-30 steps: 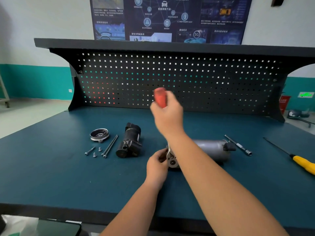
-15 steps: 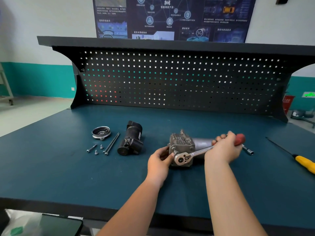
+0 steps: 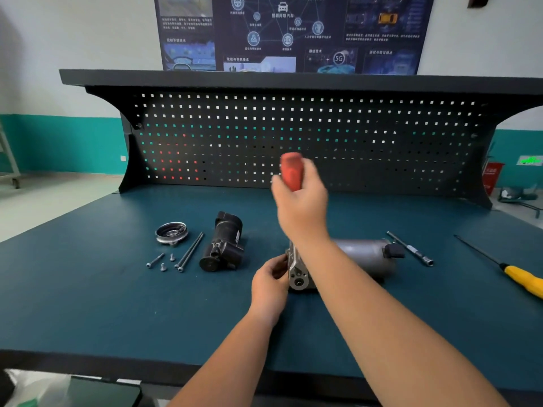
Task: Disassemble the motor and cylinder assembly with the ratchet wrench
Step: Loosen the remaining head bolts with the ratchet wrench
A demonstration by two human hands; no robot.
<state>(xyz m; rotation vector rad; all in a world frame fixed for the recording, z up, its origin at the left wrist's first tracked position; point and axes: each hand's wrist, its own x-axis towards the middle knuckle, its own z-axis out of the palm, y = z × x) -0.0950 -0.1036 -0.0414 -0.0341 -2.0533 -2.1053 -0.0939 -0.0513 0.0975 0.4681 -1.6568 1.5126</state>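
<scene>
The grey cylinder assembly lies on its side on the blue bench top, its metal end block facing me. My left hand grips the left side of that block. My right hand holds the ratchet wrench by its red handle, which stands nearly upright above the block. The wrench's head is hidden behind my right wrist. The black motor lies apart to the left.
Left of the motor lie a round metal cap, two long bolts and three short screws. A socket extension bar and a yellow-handled screwdriver lie at the right. A black pegboard backs the bench.
My right hand has swung the wrench handle from low at the right, beside the cylinder, up to nearly upright, as it stood a second ago. My left hand stays on the end block.
</scene>
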